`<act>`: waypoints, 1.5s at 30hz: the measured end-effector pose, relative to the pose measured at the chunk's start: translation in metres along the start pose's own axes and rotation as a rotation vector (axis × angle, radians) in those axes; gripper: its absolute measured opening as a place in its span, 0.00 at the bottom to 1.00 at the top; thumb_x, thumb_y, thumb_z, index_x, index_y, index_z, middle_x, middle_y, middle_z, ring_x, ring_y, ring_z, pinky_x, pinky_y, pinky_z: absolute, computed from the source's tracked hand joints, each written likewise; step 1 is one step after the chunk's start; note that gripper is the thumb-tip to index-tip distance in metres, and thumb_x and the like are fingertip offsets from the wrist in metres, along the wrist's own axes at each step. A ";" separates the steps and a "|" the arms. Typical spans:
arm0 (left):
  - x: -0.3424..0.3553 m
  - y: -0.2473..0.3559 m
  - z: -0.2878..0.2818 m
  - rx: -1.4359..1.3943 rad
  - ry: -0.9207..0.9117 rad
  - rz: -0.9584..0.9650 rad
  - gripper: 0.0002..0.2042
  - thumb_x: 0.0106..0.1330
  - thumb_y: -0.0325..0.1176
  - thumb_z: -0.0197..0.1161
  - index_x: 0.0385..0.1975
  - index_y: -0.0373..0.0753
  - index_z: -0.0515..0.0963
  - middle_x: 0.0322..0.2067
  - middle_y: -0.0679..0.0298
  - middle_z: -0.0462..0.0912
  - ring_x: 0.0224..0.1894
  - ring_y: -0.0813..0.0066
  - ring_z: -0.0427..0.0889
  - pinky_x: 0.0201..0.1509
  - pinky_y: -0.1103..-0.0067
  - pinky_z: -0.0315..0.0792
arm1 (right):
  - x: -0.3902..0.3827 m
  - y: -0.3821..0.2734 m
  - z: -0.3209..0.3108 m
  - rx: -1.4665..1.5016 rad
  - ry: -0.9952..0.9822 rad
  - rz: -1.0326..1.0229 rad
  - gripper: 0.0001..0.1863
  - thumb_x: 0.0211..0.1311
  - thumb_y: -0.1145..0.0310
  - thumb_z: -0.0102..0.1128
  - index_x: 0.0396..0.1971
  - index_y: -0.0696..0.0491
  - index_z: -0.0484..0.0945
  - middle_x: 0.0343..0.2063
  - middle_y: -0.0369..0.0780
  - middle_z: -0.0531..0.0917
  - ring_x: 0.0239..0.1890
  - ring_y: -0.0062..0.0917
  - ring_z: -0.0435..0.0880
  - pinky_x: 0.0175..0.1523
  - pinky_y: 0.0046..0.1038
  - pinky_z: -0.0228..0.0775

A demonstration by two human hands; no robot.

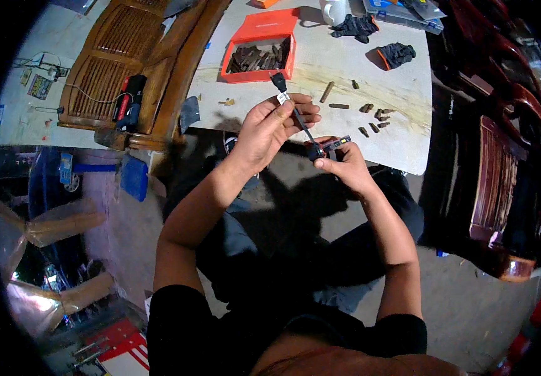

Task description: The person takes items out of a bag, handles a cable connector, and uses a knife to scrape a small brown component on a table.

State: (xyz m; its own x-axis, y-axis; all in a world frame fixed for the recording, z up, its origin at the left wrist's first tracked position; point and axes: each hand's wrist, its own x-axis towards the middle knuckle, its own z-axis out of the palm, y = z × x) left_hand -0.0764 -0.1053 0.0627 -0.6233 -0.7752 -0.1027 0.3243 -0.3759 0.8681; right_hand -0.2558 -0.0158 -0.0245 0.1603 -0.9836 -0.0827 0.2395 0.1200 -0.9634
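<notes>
You are holding a short black cable between both hands: your left hand is clamped on its tagged upper end, your right hand is pinching the plug end against a small dark connector block. The joining looks unfinished; loose brown pieces are lying on the surface beyond your grip.

A: What is being held?

B: A short black cable with a dark plug at its upper end and a small white tag just below that plug.

A: How does it lie?

B: Slanted, from upper left down to lower right, above the near edge of the tabletop. Its lower end meets a small dark connector block with a reddish side and a yellow spot.

A: And its state?

B: Straight and taut-looking; finer detail is too small to tell.
</notes>
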 end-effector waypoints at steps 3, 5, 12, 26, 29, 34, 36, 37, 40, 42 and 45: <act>-0.001 -0.001 0.003 0.029 0.028 0.008 0.14 0.74 0.34 0.50 0.51 0.30 0.72 0.46 0.53 0.80 0.52 0.63 0.80 0.62 0.68 0.71 | 0.000 0.000 0.002 0.039 0.018 -0.001 0.16 0.53 0.66 0.73 0.37 0.58 0.80 0.30 0.30 0.80 0.32 0.12 0.73 0.41 0.19 0.67; -0.002 -0.003 0.004 0.068 0.025 0.006 0.14 0.74 0.33 0.51 0.51 0.30 0.72 0.45 0.53 0.80 0.53 0.62 0.79 0.63 0.67 0.70 | 0.000 0.000 0.000 0.043 0.026 -0.001 0.15 0.53 0.65 0.73 0.37 0.57 0.80 0.30 0.30 0.80 0.33 0.13 0.73 0.41 0.20 0.67; -0.002 -0.010 -0.002 0.138 0.056 0.005 0.12 0.73 0.31 0.53 0.49 0.31 0.73 0.44 0.54 0.80 0.51 0.62 0.80 0.59 0.67 0.72 | 0.001 0.010 -0.003 0.031 0.015 -0.076 0.14 0.55 0.65 0.72 0.37 0.56 0.82 0.31 0.30 0.81 0.37 0.13 0.75 0.45 0.21 0.68; 0.002 -0.009 0.005 0.159 0.192 -0.062 0.10 0.72 0.29 0.53 0.45 0.30 0.76 0.40 0.56 0.82 0.45 0.68 0.83 0.53 0.72 0.77 | 0.001 0.008 -0.008 0.136 -0.033 0.028 0.16 0.58 0.62 0.68 0.41 0.56 0.81 0.32 0.29 0.79 0.36 0.12 0.72 0.44 0.18 0.65; -0.001 -0.010 -0.003 0.158 0.197 -0.054 0.10 0.72 0.30 0.54 0.45 0.31 0.76 0.40 0.56 0.82 0.45 0.68 0.83 0.53 0.72 0.77 | 0.002 0.000 -0.002 0.190 -0.034 0.063 0.17 0.60 0.63 0.67 0.44 0.58 0.79 0.32 0.29 0.79 0.35 0.12 0.72 0.43 0.18 0.65; -0.001 -0.011 -0.007 0.184 0.198 -0.048 0.10 0.71 0.32 0.56 0.45 0.32 0.76 0.41 0.56 0.82 0.45 0.67 0.83 0.52 0.73 0.77 | 0.003 -0.001 0.000 0.188 -0.045 0.083 0.18 0.61 0.63 0.65 0.45 0.59 0.78 0.31 0.29 0.78 0.33 0.13 0.72 0.40 0.18 0.64; -0.002 -0.008 -0.002 0.201 0.223 -0.066 0.11 0.71 0.32 0.56 0.45 0.32 0.76 0.40 0.57 0.83 0.45 0.68 0.83 0.52 0.73 0.77 | 0.003 0.000 0.000 0.156 -0.038 0.085 0.17 0.62 0.63 0.65 0.45 0.59 0.78 0.30 0.30 0.78 0.33 0.13 0.72 0.40 0.19 0.64; -0.002 -0.007 -0.001 0.201 0.219 -0.062 0.11 0.71 0.32 0.56 0.45 0.32 0.76 0.40 0.57 0.83 0.45 0.68 0.83 0.52 0.73 0.77 | 0.004 0.004 -0.002 0.145 -0.045 0.088 0.18 0.62 0.63 0.65 0.45 0.59 0.78 0.30 0.30 0.78 0.33 0.12 0.72 0.40 0.19 0.64; 0.001 -0.005 0.001 0.226 0.214 -0.030 0.10 0.71 0.32 0.56 0.45 0.32 0.76 0.40 0.57 0.83 0.45 0.69 0.83 0.52 0.74 0.76 | 0.005 0.001 0.002 0.103 -0.026 0.102 0.18 0.63 0.62 0.64 0.45 0.59 0.79 0.29 0.30 0.78 0.32 0.12 0.72 0.39 0.18 0.64; 0.006 -0.003 0.002 0.258 0.214 0.000 0.10 0.71 0.32 0.56 0.45 0.32 0.77 0.39 0.58 0.83 0.44 0.70 0.83 0.52 0.75 0.76 | 0.005 -0.001 0.002 0.093 -0.012 0.113 0.17 0.63 0.62 0.64 0.45 0.59 0.79 0.28 0.30 0.78 0.31 0.12 0.72 0.39 0.18 0.64; 0.017 -0.002 0.002 0.319 0.222 0.047 0.10 0.70 0.31 0.57 0.43 0.32 0.77 0.38 0.59 0.84 0.42 0.72 0.84 0.51 0.76 0.77 | 0.012 -0.003 -0.001 -0.100 -0.049 0.038 0.16 0.63 0.64 0.64 0.45 0.58 0.79 0.25 0.30 0.78 0.29 0.12 0.72 0.36 0.17 0.63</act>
State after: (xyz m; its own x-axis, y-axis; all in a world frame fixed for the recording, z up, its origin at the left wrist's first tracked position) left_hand -0.0887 -0.1166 0.0604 -0.4328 -0.8919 -0.1309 0.0896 -0.1871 0.9783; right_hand -0.2554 -0.0283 -0.0231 0.2150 -0.9705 -0.1092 0.1364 0.1406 -0.9806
